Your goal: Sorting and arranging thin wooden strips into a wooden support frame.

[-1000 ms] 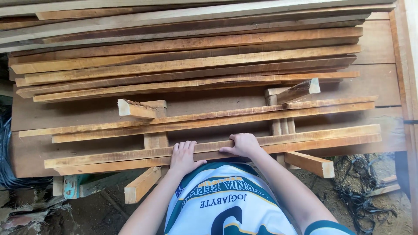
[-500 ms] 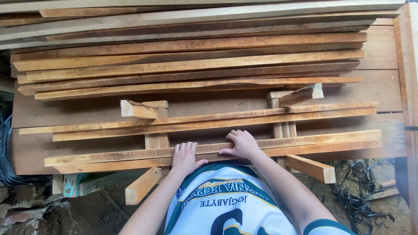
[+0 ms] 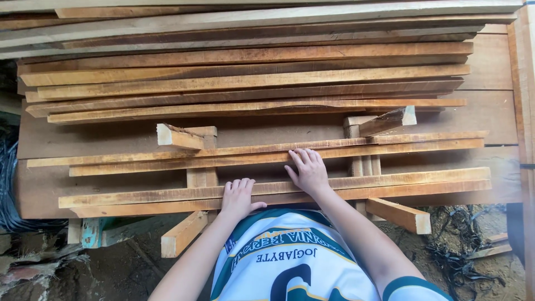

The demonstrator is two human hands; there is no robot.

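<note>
Head view. Two pairs of long, rough-sawn wooden slats lie side by side across short timber cross-blocks (image 3: 202, 177) on a broad plank bench (image 3: 490, 114). The left hand (image 3: 238, 198) rests flat, fingers spread, on the near pair of slats (image 3: 390, 187), gripping nothing. The right hand (image 3: 308, 170), fingers extended and together, reaches to the far pair of slats (image 3: 167, 159) with its fingertips on them, closed on nothing. Further back, a stack of longer boards (image 3: 251, 83), pale orange to brown with uneven edges, spans the bench. Below the near edge: bare dirt ground (image 3: 106, 273), black tangled strapping (image 3: 462, 256) at right, a teal support (image 3: 92, 231) at left.
</note>
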